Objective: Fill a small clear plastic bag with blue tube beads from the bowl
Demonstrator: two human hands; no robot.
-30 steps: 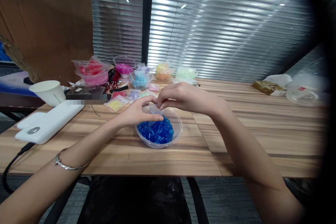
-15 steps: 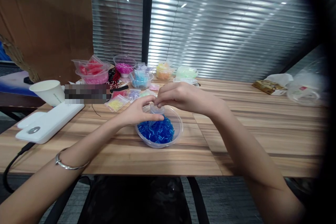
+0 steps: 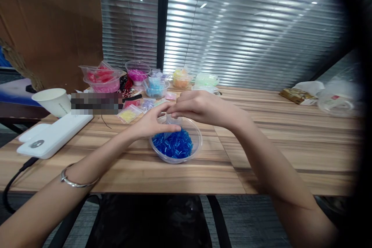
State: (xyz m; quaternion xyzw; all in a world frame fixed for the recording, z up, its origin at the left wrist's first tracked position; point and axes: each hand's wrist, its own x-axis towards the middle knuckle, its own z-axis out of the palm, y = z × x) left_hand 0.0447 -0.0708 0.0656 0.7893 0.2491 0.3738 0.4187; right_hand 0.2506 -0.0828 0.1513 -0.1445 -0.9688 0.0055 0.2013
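Observation:
A clear round plastic bowl (image 3: 198,141) on the wooden table holds a heap of short blue tube pieces (image 3: 177,145). Over its far side is a small clear plastic bag (image 3: 173,119), partly hidden by my fingers. My left hand (image 3: 154,123) grips the bag from the left, its thumb stretched across the front above the blue pieces. From the right, my right hand (image 3: 196,106) bends down with its fingers closed together at the top of the bag. Its fingertips are partly hidden, and the two hands nearly meet.
Behind my hands stand plastic bowls of red (image 3: 101,79), magenta (image 3: 137,73), light blue (image 3: 156,87), orange (image 3: 181,79) and green (image 3: 206,81) pieces. Small bags, one yellow (image 3: 129,114), lie before them. At left are a paper cup (image 3: 52,100) and white device (image 3: 55,135); at right, a tissue pack (image 3: 300,93).
My right hand's fingertips have shifted slightly left toward my left hand. More of the clear bag shows between the hands. The bowl stays in place.

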